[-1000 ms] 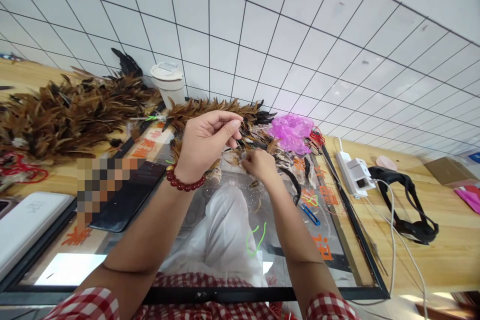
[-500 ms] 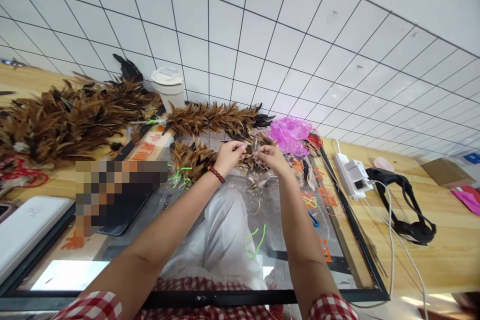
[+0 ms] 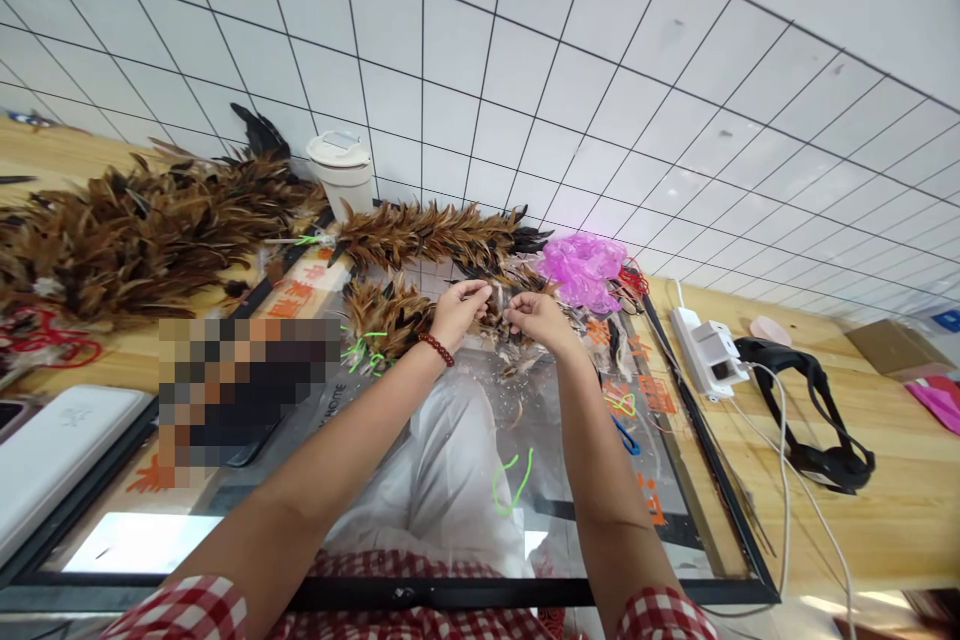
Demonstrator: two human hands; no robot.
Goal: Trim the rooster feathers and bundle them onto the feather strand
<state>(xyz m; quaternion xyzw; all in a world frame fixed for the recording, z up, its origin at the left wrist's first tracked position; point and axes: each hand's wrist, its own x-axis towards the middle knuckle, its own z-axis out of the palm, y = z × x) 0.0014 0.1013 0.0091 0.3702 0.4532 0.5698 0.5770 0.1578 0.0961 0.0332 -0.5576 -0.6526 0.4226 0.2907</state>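
My left hand (image 3: pixel 463 312), with a red bead bracelet (image 3: pixel 436 350) at the wrist, pinches thumb and forefinger together; what lies between them is too small to make out. A short gap away, my right hand (image 3: pixel 538 318) is closed in a pinch on what looks like a small, pale feather, its edges blending into the pile behind. Under and behind both hands lie loose feathers (image 3: pixel 517 358), brown and greyish, on the glass tabletop (image 3: pixel 555 420). Left of my left hand sits a short bundle of brown feathers (image 3: pixel 386 312) with bright green ties (image 3: pixel 367 352).
A long brown feather garland (image 3: pixel 435 236) lies by the white grid wall, beside a lidded cup (image 3: pixel 342 175). Pink plastic (image 3: pixel 585 270) is at its right end. Larger feather garlands (image 3: pixel 142 230) cover the left. A power strip (image 3: pixel 703 355) and black headgear (image 3: pixel 810 410) lie right.
My two hands stay over the loose feathers, shifting only slightly, with the right fingers curled a little more. The whole view has moved slightly. Nothing else has visibly changed.
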